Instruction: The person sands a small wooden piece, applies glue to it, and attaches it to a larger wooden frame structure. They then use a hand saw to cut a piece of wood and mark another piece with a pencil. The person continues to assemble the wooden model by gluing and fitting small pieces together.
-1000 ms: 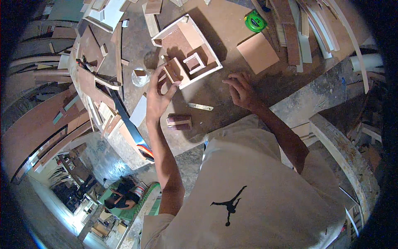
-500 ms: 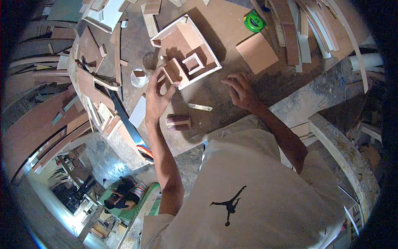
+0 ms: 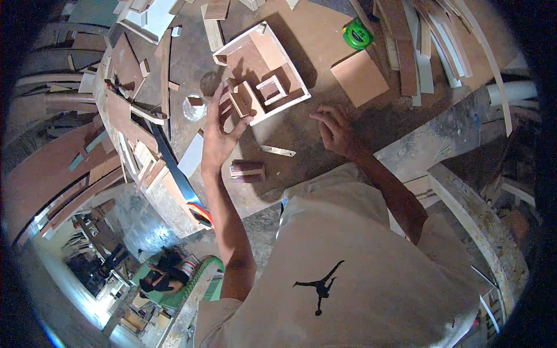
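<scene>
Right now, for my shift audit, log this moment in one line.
left hand: around near corner of wooden box; right hand: near box, nothing visibly held; tape measure: green, right of box

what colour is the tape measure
Tape measure: bright green with dark parts, seen in the head view.

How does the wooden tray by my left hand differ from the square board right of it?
The tray has raised walls; the square board is a flat panel. The tray looks larger, the board smaller. Your left hand is around the tray's near-left corner, while no hand touches the board. Both show brown surfaces.
</scene>
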`<action>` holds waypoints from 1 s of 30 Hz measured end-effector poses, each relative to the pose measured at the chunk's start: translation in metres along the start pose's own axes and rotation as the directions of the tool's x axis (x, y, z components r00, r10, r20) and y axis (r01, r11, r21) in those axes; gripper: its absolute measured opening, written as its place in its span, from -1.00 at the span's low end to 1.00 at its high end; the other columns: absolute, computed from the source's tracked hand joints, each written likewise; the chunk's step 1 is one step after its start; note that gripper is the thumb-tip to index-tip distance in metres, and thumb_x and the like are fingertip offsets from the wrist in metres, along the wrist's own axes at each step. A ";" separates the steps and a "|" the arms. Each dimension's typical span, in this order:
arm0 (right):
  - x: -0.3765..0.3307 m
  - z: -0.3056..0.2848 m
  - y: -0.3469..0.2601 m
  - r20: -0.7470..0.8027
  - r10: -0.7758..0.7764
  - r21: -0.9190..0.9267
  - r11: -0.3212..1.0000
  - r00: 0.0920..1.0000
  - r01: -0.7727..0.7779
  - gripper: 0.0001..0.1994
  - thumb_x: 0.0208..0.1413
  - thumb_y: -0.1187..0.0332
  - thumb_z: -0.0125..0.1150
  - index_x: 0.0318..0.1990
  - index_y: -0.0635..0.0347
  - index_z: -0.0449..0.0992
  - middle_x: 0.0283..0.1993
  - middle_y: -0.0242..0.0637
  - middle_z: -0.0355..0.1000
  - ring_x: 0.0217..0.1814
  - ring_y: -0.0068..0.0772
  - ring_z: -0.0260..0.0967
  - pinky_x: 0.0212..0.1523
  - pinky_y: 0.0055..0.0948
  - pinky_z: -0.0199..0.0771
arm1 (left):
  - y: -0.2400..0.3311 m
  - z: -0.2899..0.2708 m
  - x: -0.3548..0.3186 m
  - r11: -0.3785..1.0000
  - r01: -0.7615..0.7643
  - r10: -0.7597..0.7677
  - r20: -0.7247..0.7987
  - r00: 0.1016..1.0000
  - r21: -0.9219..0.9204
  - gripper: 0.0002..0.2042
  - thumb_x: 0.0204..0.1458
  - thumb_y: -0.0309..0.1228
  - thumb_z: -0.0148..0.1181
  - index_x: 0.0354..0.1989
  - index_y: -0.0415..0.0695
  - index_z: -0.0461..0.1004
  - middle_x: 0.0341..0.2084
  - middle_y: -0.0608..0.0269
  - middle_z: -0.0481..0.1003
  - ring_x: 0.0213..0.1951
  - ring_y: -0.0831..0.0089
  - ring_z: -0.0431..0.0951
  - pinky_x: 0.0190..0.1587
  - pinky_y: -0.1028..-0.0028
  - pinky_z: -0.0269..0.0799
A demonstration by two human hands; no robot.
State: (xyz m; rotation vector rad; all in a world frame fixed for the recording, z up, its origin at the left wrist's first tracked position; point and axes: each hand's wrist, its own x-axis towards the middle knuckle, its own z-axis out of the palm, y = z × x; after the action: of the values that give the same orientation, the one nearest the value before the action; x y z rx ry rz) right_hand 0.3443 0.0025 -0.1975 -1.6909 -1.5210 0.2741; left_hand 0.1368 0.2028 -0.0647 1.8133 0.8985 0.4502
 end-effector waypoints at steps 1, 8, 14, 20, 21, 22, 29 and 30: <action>0.004 -0.004 -0.002 0.000 -0.017 0.001 1.000 1.000 0.017 -0.66 -0.04 0.47 0.20 -0.03 0.07 0.52 0.00 -0.17 0.38 0.02 -0.01 0.32 0.08 -0.05 0.32 | 0.000 0.000 0.000 1.000 -0.013 0.013 -0.001 1.000 0.024 -0.18 -0.05 -0.61 0.35 0.40 -0.09 0.02 0.24 0.02 0.26 0.16 0.20 0.44 0.22 0.22 0.40; 0.002 0.001 -0.007 0.035 0.045 0.076 0.996 0.998 -0.047 -0.75 0.11 0.41 0.18 -0.04 0.08 0.51 -0.06 -0.18 0.39 0.01 -0.01 0.34 0.07 -0.10 0.32 | -0.004 0.001 -0.034 0.999 0.004 -0.010 -0.173 0.985 -0.039 -0.31 0.04 -0.62 0.24 0.37 -0.14 0.09 0.24 0.01 0.24 0.13 0.22 0.47 0.21 0.28 0.39; 0.025 -0.006 -0.052 0.219 -0.010 0.243 0.969 0.976 -0.045 -0.69 0.20 0.36 0.15 0.10 0.08 0.45 -0.14 -0.27 0.38 -0.05 -0.25 0.34 0.03 -0.26 0.33 | -0.019 0.035 -0.093 0.852 0.018 -0.299 -0.457 0.837 -0.524 -0.66 0.32 -0.34 -0.03 0.17 -0.27 0.37 0.00 0.14 0.50 0.03 0.43 0.49 0.14 0.43 0.37; 0.039 0.012 -0.125 0.859 -0.139 0.467 -0.182 0.492 -0.866 -0.51 0.37 0.26 -0.09 0.39 0.14 0.13 -0.35 -0.42 0.25 -0.31 -0.63 0.18 -0.30 -0.55 0.28 | -0.026 0.072 -0.142 0.191 -0.032 -0.372 -0.103 0.923 -0.981 -0.52 0.35 -0.24 -0.13 0.30 -0.33 0.17 0.22 -0.03 0.33 0.22 0.28 0.37 0.28 0.33 0.28; 0.038 0.015 -0.130 0.870 -0.240 0.367 -0.268 0.430 -0.891 -0.49 0.38 0.25 -0.12 0.42 0.15 0.07 -0.43 -0.44 0.20 -0.42 -0.64 0.15 -0.43 -0.56 0.23 | -0.028 0.074 -0.148 0.060 -0.071 -0.303 -0.086 0.949 -0.996 -0.49 0.36 -0.21 -0.18 0.32 -0.35 0.11 0.28 -0.07 0.24 0.29 0.22 0.28 0.33 0.30 0.21; 0.037 0.019 -0.134 0.900 -0.254 0.304 -0.218 0.355 -0.927 -0.49 0.38 0.27 -0.14 0.42 0.16 0.05 -0.44 -0.44 0.20 -0.45 -0.63 0.14 -0.46 -0.57 0.21 | -0.025 0.072 -0.152 -0.013 -0.098 -0.305 -0.090 0.948 -0.995 -0.50 0.37 -0.22 -0.20 0.32 -0.36 0.11 0.29 -0.10 0.22 0.31 0.17 0.26 0.35 0.28 0.17; 0.022 0.039 -0.152 0.965 0.011 0.212 0.549 0.261 -0.809 -0.60 0.33 0.27 0.07 0.28 0.14 0.36 -0.33 -0.36 0.43 -0.41 -0.67 0.29 -0.50 -0.56 0.28 | -0.031 0.066 -0.187 0.179 -0.140 -0.379 -0.200 0.904 -0.974 -0.55 0.36 -0.33 -0.16 0.32 -0.35 0.10 0.29 -0.11 0.22 0.34 0.18 0.21 0.36 0.27 0.16; 0.012 0.046 -0.152 0.880 -0.041 0.366 0.694 0.474 -0.620 -0.60 0.31 0.22 0.09 0.25 0.10 0.40 -0.29 -0.31 0.48 -0.38 -0.58 0.36 -0.45 -0.49 0.35 | -0.035 0.069 -0.193 0.212 -0.140 -0.393 -0.216 0.894 -0.967 -0.55 0.36 -0.34 -0.16 0.32 -0.35 0.10 0.29 -0.11 0.22 0.34 0.18 0.20 0.36 0.28 0.17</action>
State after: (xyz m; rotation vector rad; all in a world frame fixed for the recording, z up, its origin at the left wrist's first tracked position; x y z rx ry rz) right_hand 0.2075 0.0218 -0.1181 -1.2141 -1.3945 1.8885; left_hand 0.0437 0.0218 -0.1061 0.3774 0.7241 1.0573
